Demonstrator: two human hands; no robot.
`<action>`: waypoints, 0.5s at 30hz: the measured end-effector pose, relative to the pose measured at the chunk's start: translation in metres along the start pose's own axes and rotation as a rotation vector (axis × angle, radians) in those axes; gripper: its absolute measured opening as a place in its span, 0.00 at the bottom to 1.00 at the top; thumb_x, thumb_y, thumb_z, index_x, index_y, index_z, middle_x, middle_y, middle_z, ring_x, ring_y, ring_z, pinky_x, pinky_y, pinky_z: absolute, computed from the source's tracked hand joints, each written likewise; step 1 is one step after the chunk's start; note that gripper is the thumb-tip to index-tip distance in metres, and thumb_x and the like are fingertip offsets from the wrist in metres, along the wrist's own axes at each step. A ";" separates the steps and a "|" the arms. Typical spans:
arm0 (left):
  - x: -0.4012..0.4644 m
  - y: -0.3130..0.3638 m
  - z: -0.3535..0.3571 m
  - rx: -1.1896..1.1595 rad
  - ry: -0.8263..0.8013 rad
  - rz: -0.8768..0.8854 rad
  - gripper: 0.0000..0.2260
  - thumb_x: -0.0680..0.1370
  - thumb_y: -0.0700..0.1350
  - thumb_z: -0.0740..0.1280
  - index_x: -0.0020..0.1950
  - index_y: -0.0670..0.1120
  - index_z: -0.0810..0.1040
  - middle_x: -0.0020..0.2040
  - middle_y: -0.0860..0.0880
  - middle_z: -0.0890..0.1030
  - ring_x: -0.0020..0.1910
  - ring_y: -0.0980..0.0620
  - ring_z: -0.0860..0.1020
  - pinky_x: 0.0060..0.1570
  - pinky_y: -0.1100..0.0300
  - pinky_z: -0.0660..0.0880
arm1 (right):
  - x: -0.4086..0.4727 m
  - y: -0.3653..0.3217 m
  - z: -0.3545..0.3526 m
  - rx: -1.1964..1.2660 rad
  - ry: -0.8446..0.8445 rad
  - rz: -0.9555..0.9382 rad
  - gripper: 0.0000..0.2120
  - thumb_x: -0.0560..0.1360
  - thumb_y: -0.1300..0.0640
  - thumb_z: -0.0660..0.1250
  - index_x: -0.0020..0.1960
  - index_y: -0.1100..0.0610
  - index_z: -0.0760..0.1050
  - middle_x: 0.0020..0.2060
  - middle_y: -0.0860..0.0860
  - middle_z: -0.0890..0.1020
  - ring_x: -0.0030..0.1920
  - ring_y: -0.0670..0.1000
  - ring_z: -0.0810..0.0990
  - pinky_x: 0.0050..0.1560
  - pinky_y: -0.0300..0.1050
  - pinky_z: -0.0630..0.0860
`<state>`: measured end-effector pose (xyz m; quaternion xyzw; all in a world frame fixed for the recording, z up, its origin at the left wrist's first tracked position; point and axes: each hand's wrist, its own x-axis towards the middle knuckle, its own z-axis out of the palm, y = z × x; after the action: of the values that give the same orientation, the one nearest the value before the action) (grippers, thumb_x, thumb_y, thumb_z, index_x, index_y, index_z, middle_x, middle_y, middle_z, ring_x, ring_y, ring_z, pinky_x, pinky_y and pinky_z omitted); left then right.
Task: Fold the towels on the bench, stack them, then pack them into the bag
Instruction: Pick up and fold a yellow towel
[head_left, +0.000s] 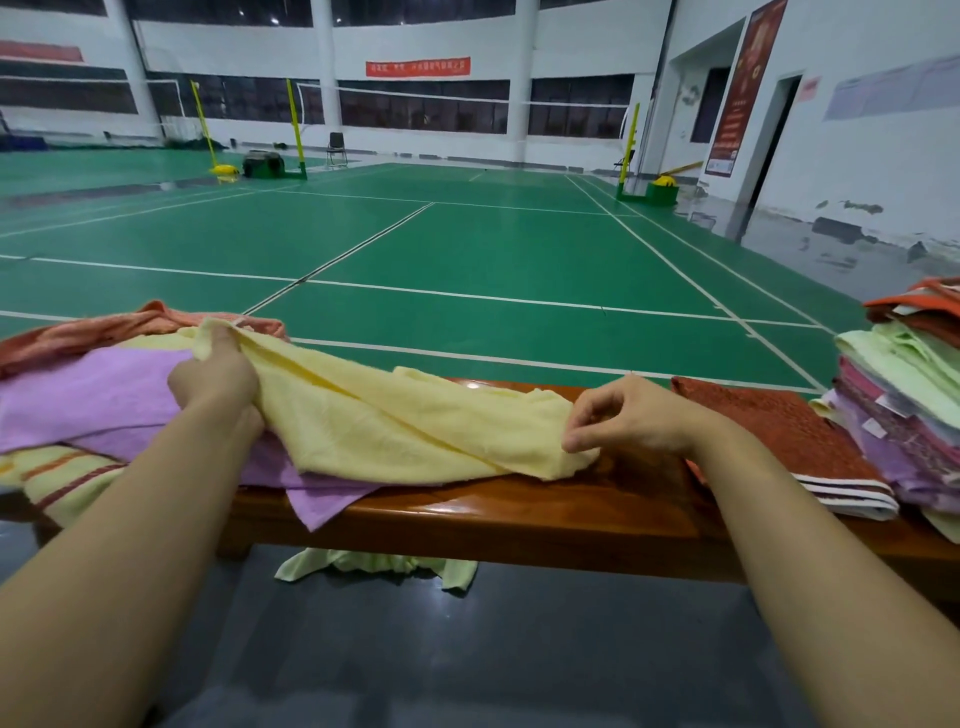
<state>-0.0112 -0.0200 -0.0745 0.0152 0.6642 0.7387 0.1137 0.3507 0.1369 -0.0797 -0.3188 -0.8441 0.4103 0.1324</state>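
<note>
A pale yellow towel (395, 421) lies stretched across the brown wooden bench (519, 512). My left hand (218, 376) grips its far left corner, raised above a loose heap of towels. My right hand (631, 415) pinches the towel's near right edge between thumb and fingers. Under the yellow towel a purple towel (88, 400) spreads out, with an orange towel (104, 327) behind it and a striped yellow towel (67, 480) in front. A folded rust-red towel (779, 431) lies flat on the right. No bag is in view.
A tall stack of folded towels (904, 395) stands at the bench's right end. A light green cloth (379, 564) lies on the dark floor under the bench. Beyond the bench spreads a green badminton court (467, 249) with net posts.
</note>
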 end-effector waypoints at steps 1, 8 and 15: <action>0.000 0.000 0.000 0.002 0.000 -0.014 0.30 0.81 0.61 0.63 0.75 0.41 0.66 0.72 0.44 0.72 0.68 0.44 0.72 0.60 0.57 0.71 | 0.001 0.002 0.002 -0.042 -0.016 0.014 0.23 0.59 0.39 0.82 0.48 0.49 0.86 0.52 0.51 0.85 0.53 0.50 0.83 0.62 0.54 0.79; 0.002 -0.001 -0.001 0.021 -0.029 -0.040 0.34 0.78 0.64 0.65 0.74 0.42 0.67 0.69 0.43 0.75 0.66 0.42 0.74 0.65 0.51 0.73 | 0.012 0.005 0.016 -0.319 0.001 0.050 0.36 0.61 0.35 0.80 0.67 0.37 0.76 0.65 0.40 0.67 0.66 0.42 0.63 0.69 0.40 0.60; -0.001 0.002 -0.005 0.030 -0.113 -0.021 0.32 0.77 0.60 0.72 0.72 0.41 0.70 0.69 0.44 0.75 0.65 0.44 0.74 0.66 0.53 0.72 | 0.011 0.007 0.004 0.034 0.319 -0.175 0.14 0.68 0.46 0.75 0.46 0.56 0.87 0.50 0.57 0.79 0.46 0.46 0.78 0.46 0.43 0.75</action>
<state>-0.0116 -0.0248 -0.0726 0.0518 0.6678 0.7254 0.1587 0.3429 0.1448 -0.0882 -0.3029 -0.8300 0.3555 0.3050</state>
